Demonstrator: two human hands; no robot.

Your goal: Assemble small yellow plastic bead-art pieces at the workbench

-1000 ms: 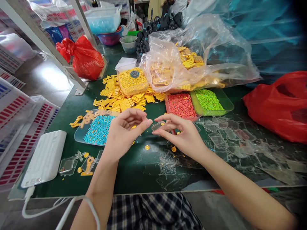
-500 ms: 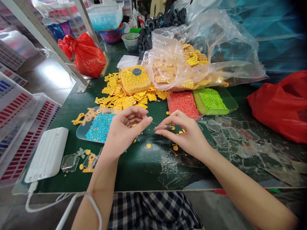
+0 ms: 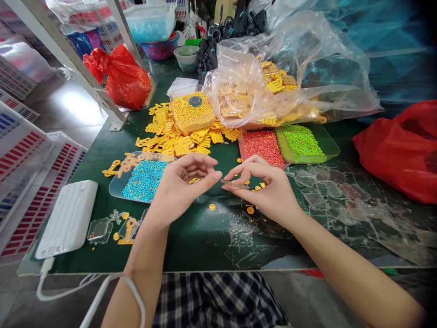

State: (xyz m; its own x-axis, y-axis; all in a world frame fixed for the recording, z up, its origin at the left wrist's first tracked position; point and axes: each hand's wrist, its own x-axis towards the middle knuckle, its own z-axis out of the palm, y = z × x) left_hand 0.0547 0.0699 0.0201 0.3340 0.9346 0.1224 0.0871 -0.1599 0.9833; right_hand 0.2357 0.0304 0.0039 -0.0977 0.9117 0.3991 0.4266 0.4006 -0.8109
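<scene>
Between the thumb and fingers of my right hand [image 3: 264, 182] is a thin, clear plastic piece [image 3: 235, 184], held nearly edge-on. My left hand [image 3: 191, 177] faces it with curled fingers and a gap between thumb and fingertips; nothing shows in that gap. Its thumb tip comes close to the plastic piece, and I cannot tell if they touch. Behind my left wrist stands a tray of blue beads [image 3: 143, 180]. Beyond my right hand are trays of red beads [image 3: 262, 146] and green beads [image 3: 303, 140]. Small yellow discs [image 3: 212, 207] lie under the hands.
Yellow plastic parts [image 3: 160, 132] are heaped around a tub of yellow beads [image 3: 193, 111]. A clear bag [image 3: 235, 91] holds more. Clear plastic squares [image 3: 314, 198] spread at right, near a red bag [image 3: 403, 150]. A white power bank [image 3: 66, 218] with a cable lies left.
My left hand has shifted slightly right, bringing its thumb nearer the clear plastic piece. My right hand has tilted the piece a little and stays in nearly the same place.
</scene>
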